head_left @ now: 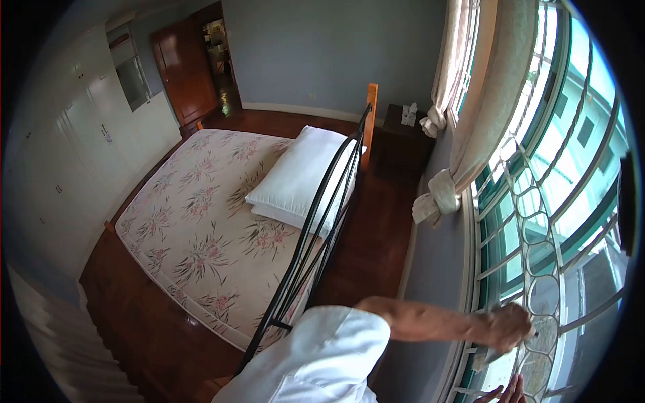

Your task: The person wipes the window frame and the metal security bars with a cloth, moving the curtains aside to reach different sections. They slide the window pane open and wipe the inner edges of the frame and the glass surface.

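My left hand point(507, 326) reaches from the white sleeve point(309, 356) to the window and is closed at the metal grille point(541, 269). A pale grey, rag-like thing point(496, 350) shows below its fingers, smeared by motion. Low in the view, the fingers of my right hand point(507, 391) point up, spread, beside the grille's lower bars. The rest of that hand is cut off by the frame edge. Behind the curved bars is a green-framed window point(490, 269).
A bed with a flowered mattress point(201, 201), white pillows point(306, 174) and a black metal headboard point(316, 228) stands left of the window wall. Knotted curtains point(440, 195) hang above my left arm. A dark nightstand point(403, 144), white cabinets point(80, 134) and an open wooden door point(181, 74) lie beyond.
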A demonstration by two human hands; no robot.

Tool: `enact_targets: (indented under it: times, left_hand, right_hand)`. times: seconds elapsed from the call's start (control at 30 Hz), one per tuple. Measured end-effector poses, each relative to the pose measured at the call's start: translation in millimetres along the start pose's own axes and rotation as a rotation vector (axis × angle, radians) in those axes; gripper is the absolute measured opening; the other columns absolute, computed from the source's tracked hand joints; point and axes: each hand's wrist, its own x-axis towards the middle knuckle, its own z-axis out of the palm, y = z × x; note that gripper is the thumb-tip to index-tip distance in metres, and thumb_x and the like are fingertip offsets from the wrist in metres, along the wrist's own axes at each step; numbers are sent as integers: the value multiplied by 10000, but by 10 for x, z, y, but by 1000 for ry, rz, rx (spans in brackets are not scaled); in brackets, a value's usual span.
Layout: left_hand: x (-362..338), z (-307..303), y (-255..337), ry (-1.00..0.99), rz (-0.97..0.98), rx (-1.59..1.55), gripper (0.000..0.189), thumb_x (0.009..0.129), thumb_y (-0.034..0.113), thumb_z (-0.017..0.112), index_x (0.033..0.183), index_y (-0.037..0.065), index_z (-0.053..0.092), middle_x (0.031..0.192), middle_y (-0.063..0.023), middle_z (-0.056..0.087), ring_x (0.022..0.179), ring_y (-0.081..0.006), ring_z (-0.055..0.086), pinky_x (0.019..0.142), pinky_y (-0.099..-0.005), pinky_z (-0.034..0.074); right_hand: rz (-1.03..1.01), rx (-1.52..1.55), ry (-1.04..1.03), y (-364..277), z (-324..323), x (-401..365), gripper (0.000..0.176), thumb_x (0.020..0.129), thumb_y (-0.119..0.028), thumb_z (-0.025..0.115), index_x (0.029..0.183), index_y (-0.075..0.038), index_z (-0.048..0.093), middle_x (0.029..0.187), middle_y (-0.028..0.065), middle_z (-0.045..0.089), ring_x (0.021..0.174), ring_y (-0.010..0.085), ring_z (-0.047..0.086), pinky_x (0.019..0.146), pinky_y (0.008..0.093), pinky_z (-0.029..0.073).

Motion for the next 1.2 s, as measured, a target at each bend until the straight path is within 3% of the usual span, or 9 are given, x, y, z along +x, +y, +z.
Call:
enact_targets:
  times: [0.1, 0.2, 0.3, 0.4, 0.43, 0.57, 0.83, 0.87, 1.2]
  left_hand:
    - [77, -316, 141, -209, -147, -21, 425, 694, 58, 663, 1099, -71, 652, 675, -222, 664, 701, -391, 710, 663, -461, 566]
    - [-211, 171, 548, 125, -390, -231, 743, 728, 38, 647, 1434, -113, 472, 706, -285, 667, 644, -396, 700, 624, -501, 554]
    - [-404, 9, 659, -145, -463, -262, 859, 715, 95, 631, 1512, -98, 380, 711, -291, 641, 624, -422, 649, 605, -532, 523]
    - [-807, 73, 432, 238, -214, -291, 703, 704, 147, 649, 1346, -124, 557, 696, -253, 643, 585, -398, 638, 571, -516, 517]
    - [-782, -204, 502, 226, -464, -363, 631, 752, 127, 640, 1331, -112, 569, 658, -236, 632, 558, -398, 639, 549, -500, 521]
    - [-738, -271, 386, 333, -505, -324, 552, 815, 77, 597, 1310, -164, 549, 824, -320, 671, 713, -453, 687, 665, -505, 569]
    - [-376, -86, 513, 222, -415, -147, 644, 803, 56, 611, 1368, -210, 454, 707, -300, 640, 586, -412, 676, 544, -464, 553]
    - [-403, 9, 471, 354, -317, -115, 644, 796, 48, 614, 1363, -215, 459, 680, -283, 637, 549, -405, 658, 517, -467, 551]
    - [-422, -324, 170, 257, -270, -241, 630, 813, 50, 604, 1402, -136, 485, 674, -255, 634, 602, -431, 663, 581, -489, 551]
  right_hand:
    - [-120, -73, 65, -2, -28, 62, 247, 1015, -230, 575, 1099, -86, 756, 987, 73, 741, 760, 228, 623, 670, 369, 535]
    - [-25, 33, -111, 237, 169, -127, 285, 974, -129, 576, 1207, -42, 714, 1201, 160, 693, 1041, 375, 610, 940, 485, 462]
    - [31, 81, -119, 261, 256, -260, 354, 894, -6, 585, 1225, -21, 710, 1233, 179, 700, 1122, 398, 633, 1050, 531, 415]
    - [69, 85, -131, 16, 156, -90, 350, 833, 26, 584, 1151, -4, 726, 1207, 152, 719, 1135, 281, 677, 1027, 468, 412]
    - [78, 91, -98, 6, 169, -89, 399, 782, 27, 635, 1164, -30, 734, 1202, 127, 725, 1081, 302, 665, 1007, 450, 436]
    - [156, 98, -109, -79, 106, 22, 415, 742, 45, 683, 1135, -61, 762, 1159, 89, 744, 947, 283, 635, 895, 379, 472]
    - [156, 99, -116, -62, 113, 18, 374, 764, 34, 685, 1117, -55, 768, 1161, 97, 749, 934, 262, 645, 893, 374, 449]
    - [142, 97, -99, -58, 125, 18, 386, 747, 49, 687, 1110, -53, 767, 1157, 96, 749, 903, 263, 633, 850, 368, 456]
    - [134, 119, -81, -51, 142, 15, 390, 736, 62, 684, 1102, -45, 769, 1146, 102, 754, 857, 241, 647, 844, 356, 443]
